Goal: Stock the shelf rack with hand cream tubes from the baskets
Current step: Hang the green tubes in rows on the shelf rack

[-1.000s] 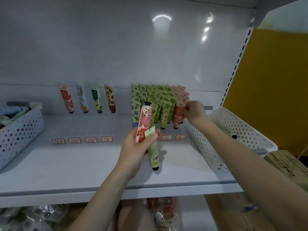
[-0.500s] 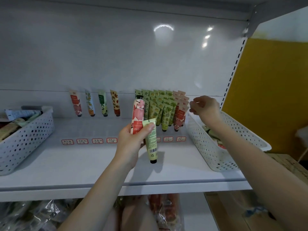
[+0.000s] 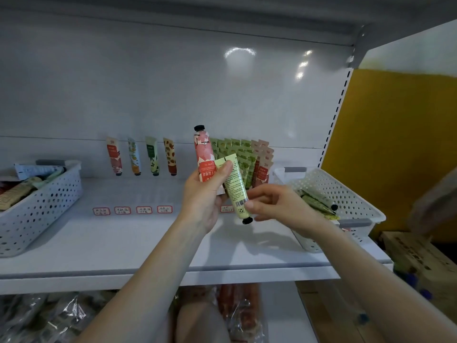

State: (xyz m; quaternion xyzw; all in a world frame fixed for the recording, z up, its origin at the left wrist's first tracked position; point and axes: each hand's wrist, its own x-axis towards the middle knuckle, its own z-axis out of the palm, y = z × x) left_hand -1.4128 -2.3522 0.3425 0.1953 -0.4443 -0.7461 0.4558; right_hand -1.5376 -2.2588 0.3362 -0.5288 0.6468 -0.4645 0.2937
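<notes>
While the left hand (image 3: 204, 198) holds two tubes up in front of the shelf (image 3: 111, 243) (head view, the only one), the step in hand reads as a handover: pull one tube out of the pair and place it. The left hand is wrapped round the pink tube (image 3: 203, 154), cap up, and the pale green tube (image 3: 235, 186), cap down and tilted right, with the thumb across the green one's crimped end. The right hand (image 3: 277, 206) is narrow, fingers curled, thumb and forefinger set on the green tube's lower end by the barcode. It looks like a pinch, with contact at the tube's edge. Both tubes are in the air above the shelf, near the green rows (image 3: 238, 154) and not touching them. Next move, my read: the left thumb eases off so the green tube slides free without dragging the pink one, then it goes cap down, leaning back, into the green rows. The pink one may belong with the reddish rows (image 3: 262, 169), can't tell. Green tube: flat crimped top, small black cap, fine print, barcode and recycling mark facing the camera, so the back is out and it likely needs turning before shelving. More tubes lie in the right basket (image 3: 329, 185) and the left basket (image 3: 42, 209). Four single tubes (image 3: 151, 157) lean on the back panel behind the price labels (image 3: 144, 210).
</notes>
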